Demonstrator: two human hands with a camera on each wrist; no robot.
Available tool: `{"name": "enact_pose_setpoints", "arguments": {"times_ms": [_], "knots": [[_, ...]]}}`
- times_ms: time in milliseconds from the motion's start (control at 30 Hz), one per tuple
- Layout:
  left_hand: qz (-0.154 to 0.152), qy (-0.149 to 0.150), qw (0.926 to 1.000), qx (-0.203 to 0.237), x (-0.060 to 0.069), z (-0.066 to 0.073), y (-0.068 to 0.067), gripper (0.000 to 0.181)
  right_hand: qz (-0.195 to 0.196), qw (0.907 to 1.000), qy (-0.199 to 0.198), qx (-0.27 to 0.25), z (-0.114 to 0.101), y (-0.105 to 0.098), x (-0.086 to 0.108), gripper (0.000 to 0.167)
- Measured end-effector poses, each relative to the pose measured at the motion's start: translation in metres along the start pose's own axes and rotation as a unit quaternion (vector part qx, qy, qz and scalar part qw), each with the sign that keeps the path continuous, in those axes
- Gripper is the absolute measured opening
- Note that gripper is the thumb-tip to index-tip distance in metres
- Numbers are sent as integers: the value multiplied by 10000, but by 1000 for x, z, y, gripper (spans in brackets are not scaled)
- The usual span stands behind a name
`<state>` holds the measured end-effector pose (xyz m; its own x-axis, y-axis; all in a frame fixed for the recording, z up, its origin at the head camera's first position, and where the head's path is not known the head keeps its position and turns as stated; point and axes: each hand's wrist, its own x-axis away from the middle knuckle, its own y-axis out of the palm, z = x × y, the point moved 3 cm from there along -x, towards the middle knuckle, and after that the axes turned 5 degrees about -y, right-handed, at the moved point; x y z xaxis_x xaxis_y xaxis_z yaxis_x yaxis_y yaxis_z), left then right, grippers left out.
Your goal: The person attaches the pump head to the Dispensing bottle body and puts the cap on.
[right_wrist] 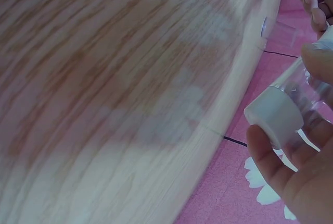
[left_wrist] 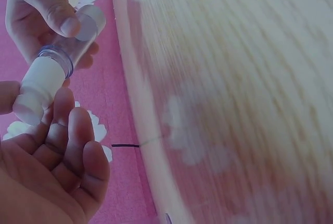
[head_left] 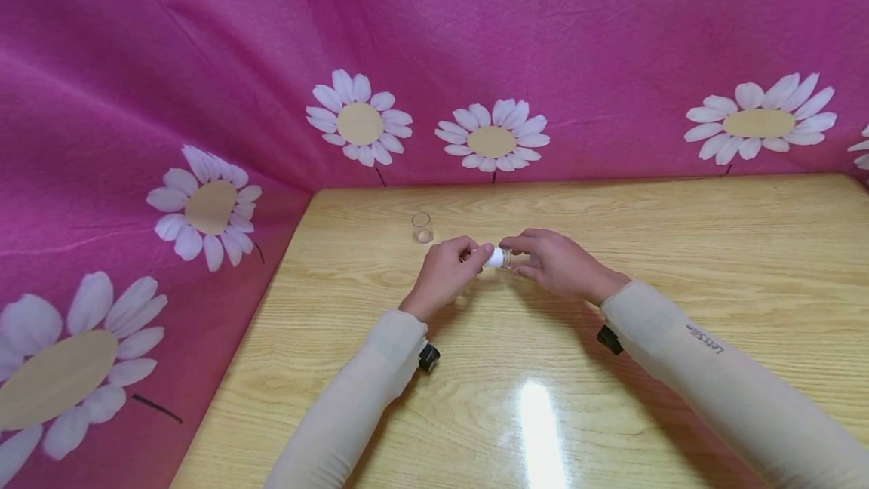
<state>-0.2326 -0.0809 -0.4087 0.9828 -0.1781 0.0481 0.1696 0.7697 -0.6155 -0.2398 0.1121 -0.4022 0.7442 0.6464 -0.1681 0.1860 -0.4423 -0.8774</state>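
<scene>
A small clear bottle with a white top is held between both hands above the table. The left hand pinches the white top between thumb and fingers; in the left wrist view its other fingers are loosely bent. My right hand holds the clear body from the other side, thumb and fingers around it. In the right wrist view the bottle's white end lies by the right fingertips. A clear, open cup-like piece stands on the table just beyond the left hand.
The wooden table extends to both sides and toward the body. A pink cloth with white flowers hangs behind it and along the left. Small black devices sit at both wrists. Light glares off the near tabletop.
</scene>
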Motion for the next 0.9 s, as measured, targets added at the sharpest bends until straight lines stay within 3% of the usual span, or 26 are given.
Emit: {"name": "enact_pose_setpoints", "arguments": {"times_ms": [200,433,600,667,767,900], "knots": [[-88,171,9996,201,1,2,1,19,33,10000,-46,15,0,1,0,44],[-112,599,9977,314,3,4,2,27,54,10000,-36,-4,1,1,1,44],[-167,705,9969,321,2,4,3,37,72,10000,-25,5,3,1,2,44],[-191,614,9974,322,0,4,4,44,74,10000,-38,13,3,0,3,44],[-90,223,9994,240,-1,2,5,52,78,10000,-29,15,4,0,3,44],[86,-215,9996,154,-1,1,4,47,71,10000,-13,18,4,0,4,44]]}}
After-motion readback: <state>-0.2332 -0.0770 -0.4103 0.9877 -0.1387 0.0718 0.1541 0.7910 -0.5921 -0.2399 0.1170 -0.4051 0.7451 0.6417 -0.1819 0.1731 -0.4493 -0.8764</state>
